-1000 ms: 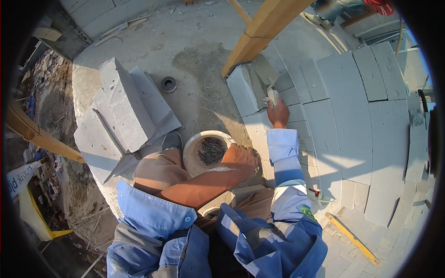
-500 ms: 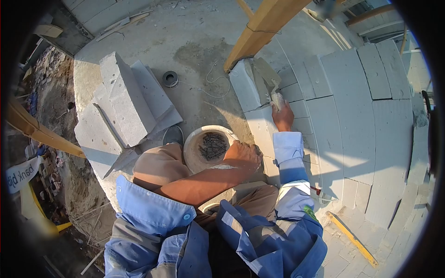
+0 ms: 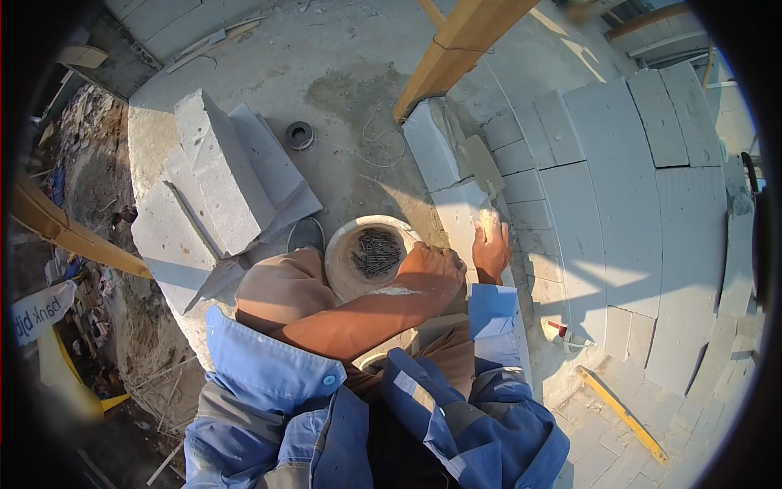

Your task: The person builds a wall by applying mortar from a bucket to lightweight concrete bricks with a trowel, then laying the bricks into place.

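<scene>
Sunlit grey blockwork [image 3: 684, 236] lies beneath the right hand [image 3: 491, 256], closed around a grey-bladed trowel's [image 3: 481, 167] pale handle. The left hand [image 3: 436, 273] curls at a round, pale bucket [image 3: 340, 277] of dark nails [image 3: 376, 251], its hold hidden. White banner [image 3: 42, 313]: "bank bj", ending unclear.

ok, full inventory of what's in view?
handheld tool: one, pale handle, right hand
bowl: one, off-white, by left hand
nails: many, dark grey, inside bowl
wall blocks: many, grey, right
loose blocks: several, grey, left
tape-like roll: one, dark, floor
string: white, floor, count unclear
timbers: two main, brown, top and left
bar: one, yellow, lower right
banner: one, white, far left
shoe: one, dark, beside bowl
sleeves: two, blue, bottom
left hand: one, at bowl's rim
right hand: one, gripping tool
</scene>
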`<state>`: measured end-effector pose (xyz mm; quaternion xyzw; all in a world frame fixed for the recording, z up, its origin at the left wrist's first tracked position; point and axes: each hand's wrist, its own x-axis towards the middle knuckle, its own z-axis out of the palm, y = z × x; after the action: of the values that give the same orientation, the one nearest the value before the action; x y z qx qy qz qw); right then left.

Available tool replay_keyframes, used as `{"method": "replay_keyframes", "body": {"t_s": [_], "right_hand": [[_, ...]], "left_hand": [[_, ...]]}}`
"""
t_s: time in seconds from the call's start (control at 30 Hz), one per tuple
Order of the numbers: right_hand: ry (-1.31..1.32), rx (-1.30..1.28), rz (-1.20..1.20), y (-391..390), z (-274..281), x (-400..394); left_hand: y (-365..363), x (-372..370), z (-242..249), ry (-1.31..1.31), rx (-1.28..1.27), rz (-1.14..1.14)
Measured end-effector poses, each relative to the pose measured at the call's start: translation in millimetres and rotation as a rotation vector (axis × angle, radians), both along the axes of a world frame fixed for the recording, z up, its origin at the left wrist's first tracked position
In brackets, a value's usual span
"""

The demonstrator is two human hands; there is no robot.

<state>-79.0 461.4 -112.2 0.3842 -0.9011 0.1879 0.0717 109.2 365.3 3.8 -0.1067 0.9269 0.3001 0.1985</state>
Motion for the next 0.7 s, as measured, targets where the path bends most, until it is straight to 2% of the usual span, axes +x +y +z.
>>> {"method": "replay_keyframes", "body": {"t_s": [0.1, 0.17, 0.27, 0.37, 0.47, 0.5, 0.57, 0.63, 0.7], "right_hand": [[-0.104, 0.010, 0.013, -20, 10, -2], [-0.346, 0.070, -0.078, -50, 19, -5], [-0.388, 0.045, -0.036, -89, 33, -2], [-0.286, 0.005, -0.023, -114, 15, 0], [-0.293, -0.001, -0.084, -134, 6, 5], [-0.294, 0.000, -0.084, -138, 8, 6], [-0.415, 0.109, -0.124, -141, 16, 7], [-0.359, 0.141, -0.138, -130, 13, 8], [-0.307, 0.171, -0.146, -118, 11, 11]], "left_hand": [[-1, 0, 4, 0.011, -0.010, -0.034], [2, -2, -1, 0.047, -0.016, -0.044], [2, -3, 4, 0.056, 0.000, -0.036], [7, -10, -3, 0.060, -0.014, -0.012], [8, -10, 6, 0.087, -0.055, 0.022], [7, -9, 11, 0.095, -0.070, 0.034], [15, -12, -20, 0.143, -0.105, 0.026], [9, -9, -12, 0.190, -0.140, 0.018], [-1, -4, 1, 0.176, -0.037, -0.018]]}}
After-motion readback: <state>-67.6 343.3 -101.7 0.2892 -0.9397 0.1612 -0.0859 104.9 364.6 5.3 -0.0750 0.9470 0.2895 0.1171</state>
